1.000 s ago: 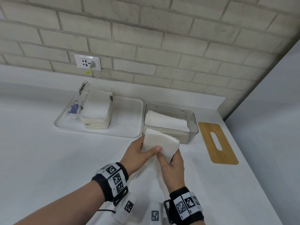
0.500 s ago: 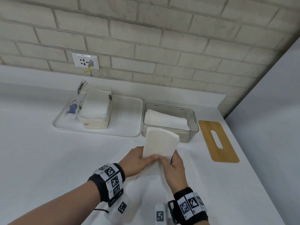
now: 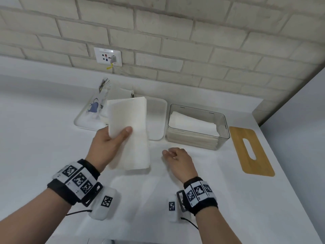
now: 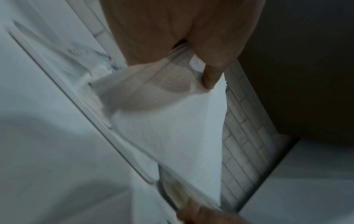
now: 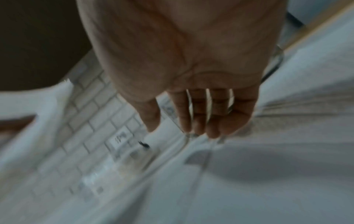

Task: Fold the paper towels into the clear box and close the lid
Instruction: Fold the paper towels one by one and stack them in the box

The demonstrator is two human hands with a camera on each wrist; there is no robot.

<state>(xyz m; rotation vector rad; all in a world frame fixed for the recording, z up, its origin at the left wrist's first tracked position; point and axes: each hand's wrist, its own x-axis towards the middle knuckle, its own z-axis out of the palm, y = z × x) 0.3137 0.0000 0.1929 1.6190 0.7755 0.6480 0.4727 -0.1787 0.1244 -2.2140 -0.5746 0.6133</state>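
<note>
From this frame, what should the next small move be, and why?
Probably carry the folded paper towel right, over the clear box. The left hand alone grips it above the counter, the right hand holds nothing, and the box stands open, its wooden lid lying beside it.

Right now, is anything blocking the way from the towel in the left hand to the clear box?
Nothing visible does. The left hand holds the folded paper towel left of the clear box, whose top is open; the wooden lid lies beside it, and the right hand sits nearer and lower.
</note>
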